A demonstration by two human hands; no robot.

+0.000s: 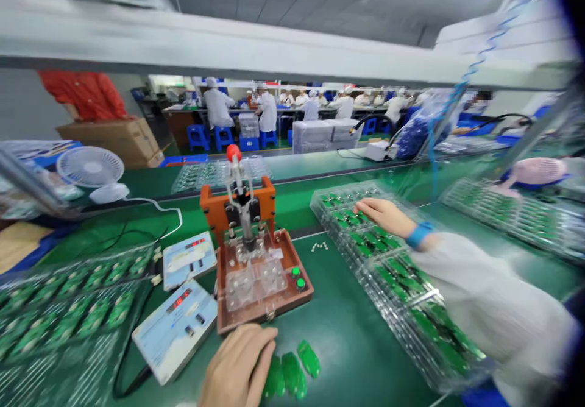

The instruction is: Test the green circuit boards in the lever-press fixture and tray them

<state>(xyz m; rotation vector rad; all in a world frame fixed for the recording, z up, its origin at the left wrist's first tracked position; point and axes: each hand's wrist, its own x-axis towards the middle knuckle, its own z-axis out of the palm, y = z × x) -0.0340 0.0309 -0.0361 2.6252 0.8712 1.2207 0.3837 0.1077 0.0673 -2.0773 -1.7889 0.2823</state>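
My left hand [240, 367] is at the table's front, just below the press fixture, with fingers curled and drawn together; what they hold, if anything, is hidden. Right beside it lie several small green circuit boards [293, 375], one partly covered by the hand. My right hand [382, 215], wearing a blue wrist strap [419, 234], reaches over a clear plastic tray [365, 285] filled with green boards. Its fingertips are pinched together at a board near the tray's far end; I cannot make out what is between them. The press fixture [262, 279] has an orange frame and a red-knobbed lever.
Two boxes with red displays, a counter [176, 328] and another [189, 261], stand left of the fixture. Small white pieces [320, 247] lie beside it. More board trays [68, 309] are at left and right [512, 212]. A white fan [90, 168] stands behind. A shelf beam crosses above.
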